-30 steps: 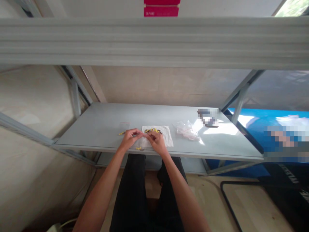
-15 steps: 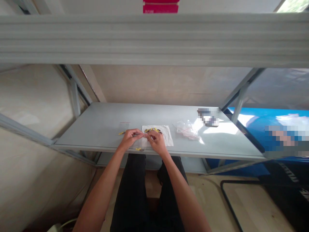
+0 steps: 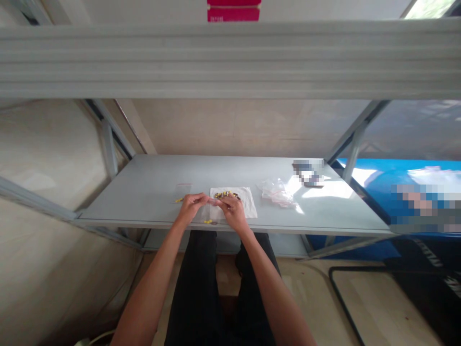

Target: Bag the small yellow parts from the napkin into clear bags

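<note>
Near the front edge of the grey shelf, my left hand [image 3: 193, 205] and my right hand [image 3: 233, 209] pinch the top edge of a small clear zip bag [image 3: 207, 215] between them. The bag hangs down, and a few yellow pieces and a dark one show at its bottom. Just behind my right hand, several small yellow and dark pieces [image 3: 226, 194] lie heaped on a white cloth [image 3: 250, 207]; their kind is too small to tell. Left of my left hand lies another clear zip bag [image 3: 184, 188] with yellow pieces in it.
A loose pile of clear plastic bags [image 3: 278, 194] lies right of the cloth. Farther back is a blurred-out object [image 3: 309, 174]. An upper shelf beam [image 3: 230, 62] crosses above, carrying a red box [image 3: 233, 12]. Slanted metal braces [image 3: 355, 137] stand at both ends.
My fingers have spread slightly apart along the bag's top edge, showing more of its strip. The view has shifted a little; the pile and cloth stay in place.
</note>
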`<state>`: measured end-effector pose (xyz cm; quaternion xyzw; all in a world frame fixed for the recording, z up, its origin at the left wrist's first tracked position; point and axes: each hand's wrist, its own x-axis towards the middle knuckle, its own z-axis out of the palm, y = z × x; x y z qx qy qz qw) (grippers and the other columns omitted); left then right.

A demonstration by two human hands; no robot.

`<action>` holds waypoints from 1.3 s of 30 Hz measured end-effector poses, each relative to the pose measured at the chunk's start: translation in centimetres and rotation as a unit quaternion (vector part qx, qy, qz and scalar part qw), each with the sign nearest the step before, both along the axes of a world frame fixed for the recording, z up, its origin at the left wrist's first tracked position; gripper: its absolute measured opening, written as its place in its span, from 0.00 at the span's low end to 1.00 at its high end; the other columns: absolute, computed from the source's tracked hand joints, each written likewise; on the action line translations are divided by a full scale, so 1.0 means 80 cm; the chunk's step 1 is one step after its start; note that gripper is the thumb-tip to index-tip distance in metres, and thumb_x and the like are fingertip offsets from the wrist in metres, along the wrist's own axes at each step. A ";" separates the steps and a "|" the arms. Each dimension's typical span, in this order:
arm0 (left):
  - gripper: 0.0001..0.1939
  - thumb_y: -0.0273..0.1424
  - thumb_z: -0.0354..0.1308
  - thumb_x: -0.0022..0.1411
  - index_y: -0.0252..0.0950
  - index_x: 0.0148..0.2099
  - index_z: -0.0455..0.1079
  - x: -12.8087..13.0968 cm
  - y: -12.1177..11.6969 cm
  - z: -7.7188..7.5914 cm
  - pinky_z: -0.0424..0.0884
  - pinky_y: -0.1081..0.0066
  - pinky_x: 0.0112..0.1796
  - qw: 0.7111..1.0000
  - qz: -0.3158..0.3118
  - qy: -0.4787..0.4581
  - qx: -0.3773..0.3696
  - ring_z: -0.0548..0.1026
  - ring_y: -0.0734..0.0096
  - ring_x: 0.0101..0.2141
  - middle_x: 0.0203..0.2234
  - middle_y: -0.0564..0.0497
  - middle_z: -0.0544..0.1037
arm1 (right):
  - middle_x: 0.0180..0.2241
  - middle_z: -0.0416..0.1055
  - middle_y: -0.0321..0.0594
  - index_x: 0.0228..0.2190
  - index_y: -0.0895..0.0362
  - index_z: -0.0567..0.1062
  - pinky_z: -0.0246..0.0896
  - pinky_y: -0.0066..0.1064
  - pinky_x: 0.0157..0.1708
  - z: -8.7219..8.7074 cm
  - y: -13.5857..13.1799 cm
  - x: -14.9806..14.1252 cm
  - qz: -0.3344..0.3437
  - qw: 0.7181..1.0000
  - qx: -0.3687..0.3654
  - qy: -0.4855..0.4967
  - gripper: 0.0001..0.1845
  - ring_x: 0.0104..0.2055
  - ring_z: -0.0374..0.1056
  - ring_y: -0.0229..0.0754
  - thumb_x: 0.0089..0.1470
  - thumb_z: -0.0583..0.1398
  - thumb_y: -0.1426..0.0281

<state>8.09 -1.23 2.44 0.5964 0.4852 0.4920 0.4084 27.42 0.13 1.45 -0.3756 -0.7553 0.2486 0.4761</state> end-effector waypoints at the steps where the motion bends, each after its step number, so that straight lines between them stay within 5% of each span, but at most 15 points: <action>1: 0.21 0.48 0.62 0.62 0.34 0.34 0.82 0.000 0.000 0.000 0.71 0.66 0.42 1.000 0.007 0.000 0.001 0.79 0.59 0.37 0.32 0.46 0.84 | 0.24 0.71 0.40 0.27 0.55 0.80 0.56 0.34 0.35 -0.001 0.000 0.000 0.001 1.000 -0.001 -0.004 0.24 0.31 0.63 0.43 0.68 0.55 0.55; 12: 0.21 0.47 0.66 0.57 0.33 0.39 0.80 -0.002 -0.002 0.002 0.72 0.69 0.34 0.992 0.116 -0.045 0.022 0.74 0.69 0.25 0.23 0.50 0.80 | 0.32 0.79 0.41 0.29 0.52 0.82 0.57 0.38 0.45 0.016 -0.007 0.002 0.003 0.999 -0.021 0.025 0.32 0.37 0.67 0.45 0.70 0.47 0.50; 16: 0.20 0.47 0.62 0.61 0.34 0.40 0.79 -0.039 0.008 0.024 0.70 0.71 0.32 0.978 0.198 -0.041 0.052 0.73 0.71 0.24 0.24 0.50 0.79 | 0.37 0.81 0.40 0.33 0.52 0.82 0.56 0.37 0.49 0.024 -0.007 0.005 0.004 0.997 -0.046 0.068 0.34 0.40 0.70 0.43 0.72 0.42 0.53; 20: 0.22 0.49 0.57 0.62 0.34 0.38 0.79 -0.089 0.032 0.041 0.68 0.70 0.29 0.972 0.216 0.094 -0.001 0.73 0.67 0.23 0.20 0.49 0.77 | 0.36 0.81 0.39 0.32 0.53 0.82 0.54 0.37 0.50 0.025 -0.004 0.004 0.014 0.996 -0.049 0.069 0.31 0.39 0.72 0.42 0.72 0.45 0.54; 25: 0.20 0.45 0.55 0.65 0.36 0.33 0.78 -0.118 0.057 0.036 0.65 0.67 0.31 0.877 0.289 0.385 0.008 0.76 0.57 0.30 0.25 0.44 0.79 | 0.34 0.80 0.38 0.31 0.53 0.81 0.55 0.37 0.49 0.024 -0.003 0.003 0.008 0.997 -0.047 0.059 0.31 0.37 0.71 0.41 0.71 0.46 0.53; 29: 0.21 0.40 0.48 0.70 0.33 0.45 0.79 -0.111 0.050 0.033 0.69 0.61 0.40 0.822 0.357 0.441 0.041 0.77 0.51 0.41 0.39 0.37 0.81 | 0.32 0.79 0.38 0.29 0.53 0.81 0.56 0.37 0.48 0.026 -0.004 0.005 -0.006 0.997 -0.049 0.058 0.31 0.36 0.70 0.42 0.71 0.46 0.52; 32: 0.23 0.38 0.44 0.72 0.33 0.53 0.76 -0.090 0.028 0.031 0.68 0.56 0.51 0.828 0.321 0.449 0.098 0.74 0.49 0.50 0.49 0.36 0.79 | 0.30 0.78 0.38 0.29 0.53 0.81 0.57 0.37 0.47 0.025 -0.004 0.004 -0.012 0.997 -0.046 0.058 0.31 0.33 0.68 0.42 0.71 0.46 0.54; 35: 0.24 0.41 0.46 0.72 0.35 0.57 0.75 -0.064 0.007 0.019 0.65 0.52 0.57 0.847 0.197 0.478 0.121 0.71 0.47 0.57 0.57 0.38 0.76 | 0.29 0.77 0.39 0.28 0.53 0.80 0.58 0.38 0.45 0.022 -0.007 0.000 -0.040 0.997 -0.037 0.053 0.30 0.33 0.67 0.43 0.71 0.47 0.55; 39: 0.25 0.41 0.46 0.71 0.32 0.59 0.73 -0.046 -0.002 -0.012 0.62 0.47 0.61 0.845 0.188 0.491 0.093 0.65 0.43 0.63 0.61 0.34 0.72 | 0.29 0.76 0.42 0.26 0.53 0.78 0.59 0.39 0.42 0.019 -0.010 0.015 -0.109 0.994 0.015 0.014 0.27 0.34 0.65 0.45 0.71 0.48 0.62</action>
